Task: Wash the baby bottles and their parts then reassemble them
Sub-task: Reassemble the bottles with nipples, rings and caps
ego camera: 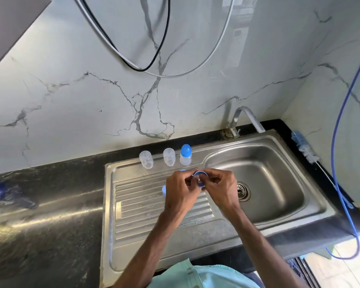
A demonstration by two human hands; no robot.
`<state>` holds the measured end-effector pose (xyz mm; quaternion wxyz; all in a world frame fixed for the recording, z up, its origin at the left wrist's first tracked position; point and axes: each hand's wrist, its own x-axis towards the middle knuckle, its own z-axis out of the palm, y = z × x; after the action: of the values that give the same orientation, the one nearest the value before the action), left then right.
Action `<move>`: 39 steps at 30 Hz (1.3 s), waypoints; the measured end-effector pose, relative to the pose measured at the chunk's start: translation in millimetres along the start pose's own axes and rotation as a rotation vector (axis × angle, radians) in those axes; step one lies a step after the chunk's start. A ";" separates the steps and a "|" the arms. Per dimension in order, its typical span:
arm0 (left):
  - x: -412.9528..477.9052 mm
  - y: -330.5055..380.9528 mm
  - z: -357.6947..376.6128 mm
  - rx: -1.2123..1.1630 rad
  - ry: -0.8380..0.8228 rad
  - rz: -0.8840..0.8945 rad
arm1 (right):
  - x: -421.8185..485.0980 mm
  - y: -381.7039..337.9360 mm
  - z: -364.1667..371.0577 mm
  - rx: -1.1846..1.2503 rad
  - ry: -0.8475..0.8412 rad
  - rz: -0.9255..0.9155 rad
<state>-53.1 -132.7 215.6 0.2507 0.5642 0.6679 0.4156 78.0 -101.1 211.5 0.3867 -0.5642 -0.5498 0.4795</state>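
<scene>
Blue ring (200,173) is pinched in the grip of left hand (180,192) and right hand (221,189) above the drainboard (141,208).

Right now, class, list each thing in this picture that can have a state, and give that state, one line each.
Blue ring: pinched between both hands.
Left hand: pinches the ring.
Right hand: pinches the ring.
Capped bottle: upright, blue cap on.
Two clear bottles: standing, uncapped.
Tap: no water running.
Bottle brush: lying on the counter.
</scene>
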 end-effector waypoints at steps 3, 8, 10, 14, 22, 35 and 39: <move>0.0 1.4 8.2 0.032 0.056 0.002 | -1.2 -3.8 0.8 -0.109 0.094 -0.088; -0.5 2.8 19.2 0.023 0.114 -0.103 | 1.3 -2.7 -0.4 -0.169 0.098 -0.171; 2.5 -3.9 22.2 0.049 0.098 -0.172 | 4.7 0.9 0.3 -0.161 0.039 -0.130; 8.6 -13.9 21.3 0.094 0.055 -0.274 | 7.0 8.9 2.6 -0.061 -0.058 -0.006; 8.0 -10.7 20.3 -0.030 -0.054 -0.128 | 19.2 17.9 -2.9 -0.014 0.022 0.067; 12.1 -10.7 15.7 -0.098 0.014 -0.324 | 16.1 20.7 -2.3 0.072 -0.089 0.144; 7.6 -9.8 20.3 -0.145 0.036 -0.317 | 16.8 21.5 -3.6 0.146 -0.048 0.216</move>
<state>-43.9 -120.0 197.7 0.3413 0.4247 0.7211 0.4279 85.7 -86.3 189.7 0.3596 -0.5787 -0.4587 0.5704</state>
